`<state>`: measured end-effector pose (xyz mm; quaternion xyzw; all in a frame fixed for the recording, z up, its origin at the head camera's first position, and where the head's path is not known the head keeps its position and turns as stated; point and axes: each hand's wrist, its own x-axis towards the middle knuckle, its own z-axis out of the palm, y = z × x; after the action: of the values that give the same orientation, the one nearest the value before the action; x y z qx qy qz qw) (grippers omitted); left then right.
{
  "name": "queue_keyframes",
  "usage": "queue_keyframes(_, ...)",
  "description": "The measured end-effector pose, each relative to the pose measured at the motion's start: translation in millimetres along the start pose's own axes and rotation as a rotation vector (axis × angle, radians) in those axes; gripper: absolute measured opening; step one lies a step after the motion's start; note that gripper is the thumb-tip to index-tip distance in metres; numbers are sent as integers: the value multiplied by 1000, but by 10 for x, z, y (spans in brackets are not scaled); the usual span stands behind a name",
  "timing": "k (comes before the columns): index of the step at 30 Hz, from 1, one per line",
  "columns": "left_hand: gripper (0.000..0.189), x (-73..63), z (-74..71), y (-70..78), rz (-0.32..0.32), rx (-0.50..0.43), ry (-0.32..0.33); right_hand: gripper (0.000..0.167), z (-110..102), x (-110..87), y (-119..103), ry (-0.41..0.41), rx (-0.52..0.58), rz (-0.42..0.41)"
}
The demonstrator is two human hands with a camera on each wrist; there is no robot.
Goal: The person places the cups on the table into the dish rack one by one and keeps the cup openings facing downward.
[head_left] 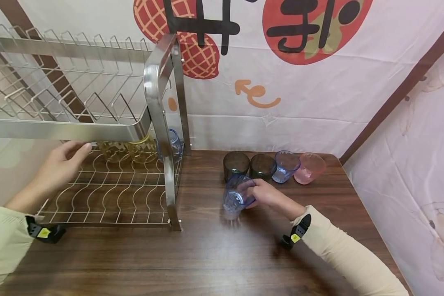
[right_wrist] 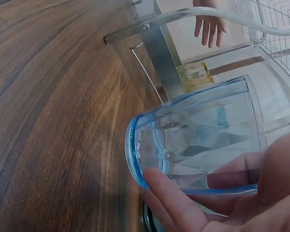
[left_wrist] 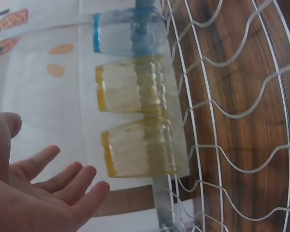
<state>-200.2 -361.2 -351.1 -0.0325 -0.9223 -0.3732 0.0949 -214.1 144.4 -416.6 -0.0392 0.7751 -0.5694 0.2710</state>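
Observation:
My right hand (head_left: pixel 260 192) grips a clear blue glass (right_wrist: pixel 198 137) by its side, tilted over the table in front of the row of glasses. In the right wrist view the fingers curve round the glass near its base and rim. My left hand (head_left: pixel 64 162) is at the front of the rack's lower shelf, its fingers relaxed and holding nothing. Beyond it on that shelf stand two yellow glasses (left_wrist: pixel 130 87) and a blue glass (left_wrist: pixel 121 34) in a line. The left wrist view shows the left fingers (left_wrist: pixel 63 186) spread apart from the yellow glasses.
A two-tier metal dish rack (head_left: pixel 159 94) stands on the left of the wooden table (head_left: pixel 214 259). Along the back are two dark glasses (head_left: pixel 236 162), another blue glass (head_left: pixel 286 162) and a pink glass (head_left: pixel 310 167). A printed cloth (head_left: pixel 222 119) hangs behind.

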Motion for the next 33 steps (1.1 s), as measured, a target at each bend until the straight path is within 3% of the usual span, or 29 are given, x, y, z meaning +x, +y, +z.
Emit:
queue_keyframes(3,51,-67,-19,51,16,7,-24,45,-14,-41,-23,-6,-3,-12)
queue_keyframes(9,40,-204,-113,138,41,54,-144,44,-59,-105,-73,-15,-20,-38)
queue_keyframes(17,37,-396,-173,276,47,96,-263,43,-123,-167,-88,-10,-129,-125)
queue_keyframes(25,34,-526,-174,485,58,130,-362,43,-111,-227,-89,-6,-101,-166)
queue_keyframes(33,25,-644,-133,658,108,119,-445,48,-111,-315,-121,-46,35,-184)
